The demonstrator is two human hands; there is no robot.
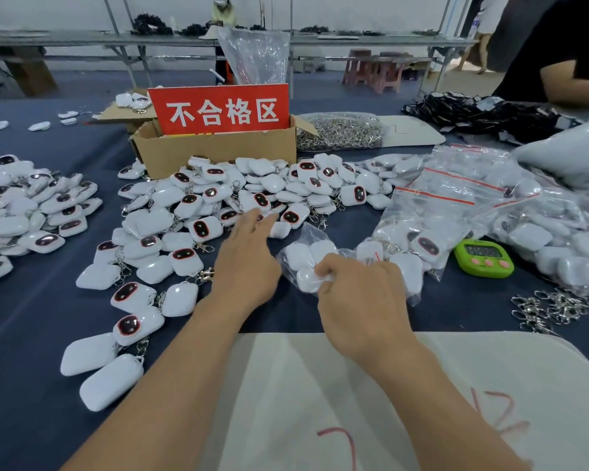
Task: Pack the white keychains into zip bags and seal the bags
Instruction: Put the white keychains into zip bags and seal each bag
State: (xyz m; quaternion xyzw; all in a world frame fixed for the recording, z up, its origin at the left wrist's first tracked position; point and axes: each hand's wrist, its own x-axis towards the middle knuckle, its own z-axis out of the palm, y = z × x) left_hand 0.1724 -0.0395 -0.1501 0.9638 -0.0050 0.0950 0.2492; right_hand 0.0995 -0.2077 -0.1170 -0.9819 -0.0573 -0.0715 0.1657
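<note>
A big heap of white keychains with dark oval faces and metal clasps covers the blue table in front of me. My left hand stretches forward over the heap, fingers straight, tips touching keychains near the heap's near edge. My right hand pinches a clear zip bag that holds three white keychains and lies on the table just right of my left hand.
A cardboard box with a red sign stands behind the heap. Filled zip bags pile up at the right beside a green timer. Loose metal clasps lie at right; another keychain heap at left. A white mat lies nearest me.
</note>
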